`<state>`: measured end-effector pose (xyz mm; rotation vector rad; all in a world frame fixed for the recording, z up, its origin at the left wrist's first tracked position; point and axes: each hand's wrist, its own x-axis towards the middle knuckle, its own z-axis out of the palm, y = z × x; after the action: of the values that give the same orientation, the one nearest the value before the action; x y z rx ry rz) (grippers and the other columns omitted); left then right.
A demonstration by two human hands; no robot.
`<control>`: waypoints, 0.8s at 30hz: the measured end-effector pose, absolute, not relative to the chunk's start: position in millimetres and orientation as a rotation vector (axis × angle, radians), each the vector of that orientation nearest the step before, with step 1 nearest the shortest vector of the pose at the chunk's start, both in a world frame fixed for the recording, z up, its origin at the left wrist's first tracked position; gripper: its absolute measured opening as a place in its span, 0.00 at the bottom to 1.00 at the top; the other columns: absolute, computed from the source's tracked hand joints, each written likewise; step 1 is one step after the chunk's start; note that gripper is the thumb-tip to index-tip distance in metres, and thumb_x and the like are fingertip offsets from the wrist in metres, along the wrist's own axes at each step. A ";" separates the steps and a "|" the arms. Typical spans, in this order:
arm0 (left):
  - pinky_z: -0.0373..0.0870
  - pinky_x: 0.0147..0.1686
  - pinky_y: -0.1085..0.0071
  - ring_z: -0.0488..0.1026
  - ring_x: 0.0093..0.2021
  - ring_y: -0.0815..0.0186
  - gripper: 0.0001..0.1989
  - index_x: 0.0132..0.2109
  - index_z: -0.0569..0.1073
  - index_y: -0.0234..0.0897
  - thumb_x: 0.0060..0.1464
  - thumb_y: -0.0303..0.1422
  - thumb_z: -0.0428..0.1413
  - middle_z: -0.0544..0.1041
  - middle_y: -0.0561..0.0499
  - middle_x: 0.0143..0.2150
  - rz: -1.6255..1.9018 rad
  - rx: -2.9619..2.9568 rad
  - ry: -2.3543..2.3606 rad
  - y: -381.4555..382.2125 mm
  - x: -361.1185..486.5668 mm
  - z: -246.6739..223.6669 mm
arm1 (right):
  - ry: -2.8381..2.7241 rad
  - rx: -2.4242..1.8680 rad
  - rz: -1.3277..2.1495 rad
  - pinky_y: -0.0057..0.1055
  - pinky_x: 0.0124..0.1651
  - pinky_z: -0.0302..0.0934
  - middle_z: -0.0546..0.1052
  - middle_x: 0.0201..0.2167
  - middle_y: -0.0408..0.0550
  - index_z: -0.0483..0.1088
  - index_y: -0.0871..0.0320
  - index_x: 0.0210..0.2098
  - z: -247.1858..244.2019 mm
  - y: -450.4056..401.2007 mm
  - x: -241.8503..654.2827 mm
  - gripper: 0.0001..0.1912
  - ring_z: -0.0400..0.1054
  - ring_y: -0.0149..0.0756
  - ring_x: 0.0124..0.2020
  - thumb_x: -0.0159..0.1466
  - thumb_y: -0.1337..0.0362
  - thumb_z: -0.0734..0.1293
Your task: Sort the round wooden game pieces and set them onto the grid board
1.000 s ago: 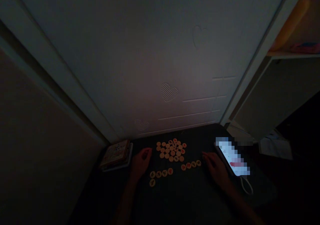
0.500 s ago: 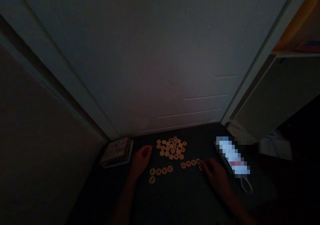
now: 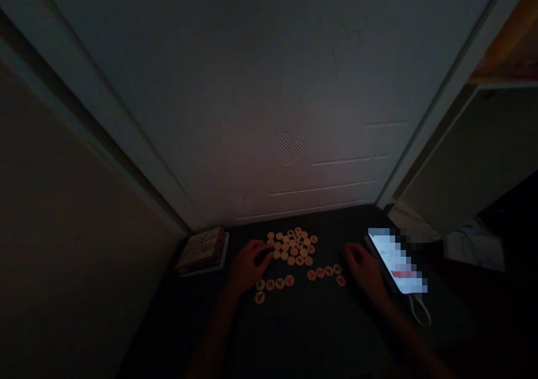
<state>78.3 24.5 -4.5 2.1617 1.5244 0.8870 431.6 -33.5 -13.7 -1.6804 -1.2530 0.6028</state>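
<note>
A cluster of round wooden Chinese chess pieces (image 3: 294, 252) lies on the dark table, some blank side up, others showing red or dark characters. My left hand (image 3: 250, 265) is at the cluster's left edge, fingertips touching a piece there, thumb and forefinger apart. Nearer to me is a left row of pieces (image 3: 280, 283), with a single piece (image 3: 260, 297) below its left end. To the right runs another row (image 3: 320, 273), and one red-marked piece (image 3: 341, 281) sits below its right end. My right hand (image 3: 362, 264) hovers beside that row, fingers curled, no piece visible in them.
A lit phone (image 3: 395, 261), its screen blurred out, lies on the right with a white loop (image 3: 420, 312) at its near end. Stacked books or boxes (image 3: 204, 250) stand at the back left. A pale panel with hearts (image 3: 290, 148) rises behind the table (image 3: 311, 334).
My left hand has moved right to the cluster, its fingers opening. The right hand has let go of the red-marked piece and drawn back up and right. The view has shifted slightly.
</note>
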 end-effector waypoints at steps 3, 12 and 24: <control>0.71 0.54 0.60 0.74 0.52 0.57 0.15 0.50 0.79 0.49 0.57 0.46 0.60 0.76 0.49 0.50 0.848 2.240 1.492 23.1 78.7 -2.5 | -1.251 -1.636 0.648 0.36 0.34 0.69 0.83 0.32 0.50 0.78 0.55 0.45 -8.9 -7.4 428.7 0.19 0.76 0.44 0.32 0.63 0.50 0.65; 0.72 0.51 0.60 0.75 0.49 0.57 0.15 0.44 0.80 0.47 0.51 0.47 0.64 0.76 0.49 0.48 0.818 2.217 1.558 29.2 80.8 -6.3 | -1.231 -1.585 0.667 0.36 0.38 0.68 0.83 0.34 0.51 0.78 0.56 0.45 -16.3 19.2 422.6 0.21 0.76 0.45 0.36 0.64 0.49 0.64; 0.74 0.33 0.68 0.77 0.30 0.64 0.16 0.45 0.74 0.40 0.52 0.43 0.60 0.81 0.51 0.36 1.068 1.732 1.606 33.4 70.7 -14.3 | -1.220 -1.597 0.651 0.35 0.36 0.67 0.82 0.33 0.50 0.77 0.55 0.45 -23.7 18.6 428.0 0.22 0.76 0.44 0.33 0.65 0.46 0.63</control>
<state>70.7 33.4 -14.3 1.7325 1.6059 1.0678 428.0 18.6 -23.7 -1.5966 -1.2201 0.6506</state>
